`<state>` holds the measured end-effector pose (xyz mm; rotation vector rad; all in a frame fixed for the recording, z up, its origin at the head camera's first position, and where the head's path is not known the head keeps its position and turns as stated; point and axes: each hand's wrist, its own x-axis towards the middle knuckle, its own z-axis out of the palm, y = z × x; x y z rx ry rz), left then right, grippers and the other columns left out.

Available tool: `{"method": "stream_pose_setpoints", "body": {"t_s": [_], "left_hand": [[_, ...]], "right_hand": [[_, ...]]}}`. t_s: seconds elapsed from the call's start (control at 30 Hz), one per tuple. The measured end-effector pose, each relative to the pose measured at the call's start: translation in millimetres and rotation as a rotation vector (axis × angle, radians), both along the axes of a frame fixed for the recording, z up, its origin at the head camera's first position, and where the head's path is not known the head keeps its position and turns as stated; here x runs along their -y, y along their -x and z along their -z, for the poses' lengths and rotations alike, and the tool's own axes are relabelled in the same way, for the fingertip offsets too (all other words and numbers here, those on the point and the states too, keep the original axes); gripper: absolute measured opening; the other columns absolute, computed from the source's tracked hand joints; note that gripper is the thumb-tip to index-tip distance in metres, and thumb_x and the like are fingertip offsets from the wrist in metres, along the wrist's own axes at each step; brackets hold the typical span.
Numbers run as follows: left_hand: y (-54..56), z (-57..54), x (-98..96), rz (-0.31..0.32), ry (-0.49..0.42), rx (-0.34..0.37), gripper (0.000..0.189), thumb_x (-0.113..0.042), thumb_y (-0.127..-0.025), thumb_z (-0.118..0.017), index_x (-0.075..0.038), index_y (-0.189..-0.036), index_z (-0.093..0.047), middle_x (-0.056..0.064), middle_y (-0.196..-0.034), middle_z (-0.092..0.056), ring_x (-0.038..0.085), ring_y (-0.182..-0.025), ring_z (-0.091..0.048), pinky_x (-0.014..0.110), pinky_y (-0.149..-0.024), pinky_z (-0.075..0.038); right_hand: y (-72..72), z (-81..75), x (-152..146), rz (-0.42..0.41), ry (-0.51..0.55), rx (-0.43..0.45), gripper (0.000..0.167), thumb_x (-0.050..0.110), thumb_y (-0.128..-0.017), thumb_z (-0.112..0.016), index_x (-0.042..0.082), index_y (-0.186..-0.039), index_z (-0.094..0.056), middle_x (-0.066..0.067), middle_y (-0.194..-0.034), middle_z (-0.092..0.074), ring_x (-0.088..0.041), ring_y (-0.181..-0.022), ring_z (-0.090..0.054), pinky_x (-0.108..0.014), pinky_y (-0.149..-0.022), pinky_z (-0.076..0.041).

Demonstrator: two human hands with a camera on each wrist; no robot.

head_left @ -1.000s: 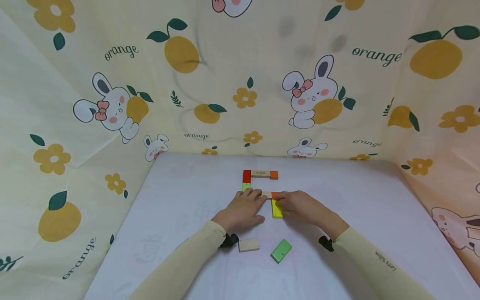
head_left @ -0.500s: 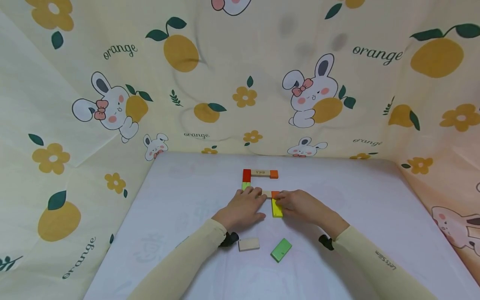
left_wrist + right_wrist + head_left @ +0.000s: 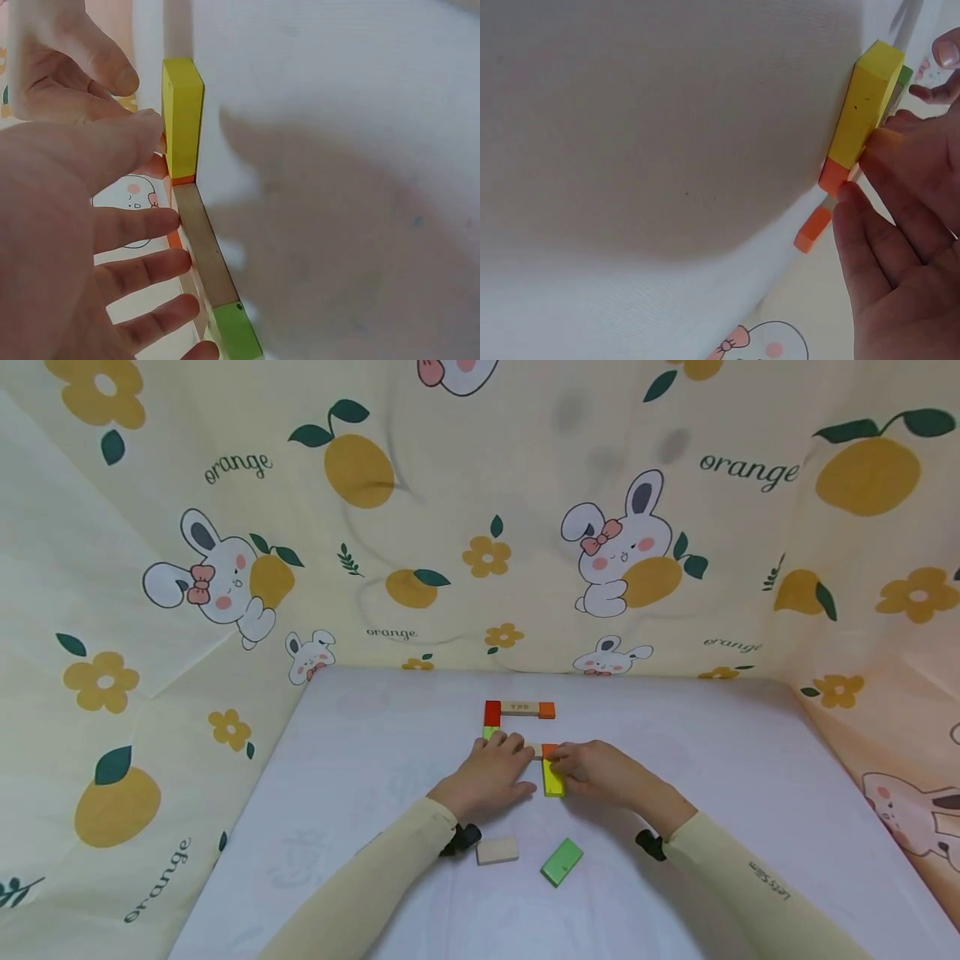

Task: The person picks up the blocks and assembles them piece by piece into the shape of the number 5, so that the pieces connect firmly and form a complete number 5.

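Coloured and plain wooden blocks lie end to end on the white surface. My left hand (image 3: 483, 777) is spread over the middle row, fingertips touching the far side of a plain wooden block (image 3: 206, 240) beside a light green block (image 3: 238, 330). At the row's right end are an orange block (image 3: 835, 175) and a yellow block (image 3: 553, 782) that runs toward me. Fingertips of my right hand (image 3: 607, 777) touch these two, all on one side in the right wrist view, with no grip around them visible. In the head view my left hand hides part of the row.
Behind the hands, a red block (image 3: 492, 713), a printed wooden block (image 3: 520, 708) and another orange block (image 3: 547, 711) adjoin. Nearer me lie a loose plain wooden block (image 3: 497, 850) and a green block (image 3: 562, 862). A patterned cloth (image 3: 450, 543) hangs behind the table.
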<state>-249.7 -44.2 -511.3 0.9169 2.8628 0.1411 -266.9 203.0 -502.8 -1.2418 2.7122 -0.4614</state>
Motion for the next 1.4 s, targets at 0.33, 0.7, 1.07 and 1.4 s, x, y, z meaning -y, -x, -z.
{"method": "stream_pose_setpoints", "body": {"t_s": [0.33,0.7,1.07,1.4], "left_hand": [[-1.2,-1.1,-1.4,-0.018,-0.084,-0.023,0.056,-0.049,-0.108,-0.064,-0.017,-0.153,-0.060,0.004,-0.147,-0.057,0.025,-0.138,-0.044,0.045,-0.118,-0.041],[-52.8,-11.2,-3.3,0.075,-0.251,0.048,0.046,-0.041,-0.107,-0.069,-0.012,-0.144,-0.067,0.002,-0.142,-0.060,0.016,-0.130,-0.053,0.026,-0.108,-0.050],[-102.2,6.4,-29.4,0.146,-0.210,0.097,0.057,-0.048,-0.103,-0.074,-0.014,-0.146,-0.063,-0.002,-0.135,-0.062,0.007,-0.111,-0.056,0.021,-0.095,-0.053],[-111.6,6.1,-38.7,0.123,-0.167,0.101,0.051,-0.039,-0.098,-0.082,-0.014,-0.140,-0.066,-0.003,-0.128,-0.062,0.005,-0.102,-0.055,0.019,-0.093,-0.053]], "right_hand": [[-0.6,3.1,1.0,0.027,-0.003,0.024,0.034,-0.006,-0.094,-0.064,0.006,-0.120,-0.083,-0.010,-0.135,-0.074,-0.034,-0.132,-0.066,-0.053,-0.104,-0.056],[-2.3,-2.1,-0.5,0.031,-0.010,0.048,0.029,0.008,-0.100,-0.073,0.006,-0.129,-0.080,-0.008,-0.142,-0.070,-0.033,-0.138,-0.061,-0.056,-0.111,-0.050],[-3.0,0.3,-5.0,0.081,0.009,0.093,0.034,0.009,-0.098,-0.075,0.006,-0.133,-0.078,-0.003,-0.146,-0.068,-0.032,-0.142,-0.058,-0.052,-0.113,-0.049],[-4.3,5.1,-4.7,0.072,0.006,0.059,0.033,0.005,-0.098,-0.070,0.007,-0.129,-0.080,-0.004,-0.144,-0.069,-0.033,-0.138,-0.061,-0.052,-0.111,-0.051]]}}
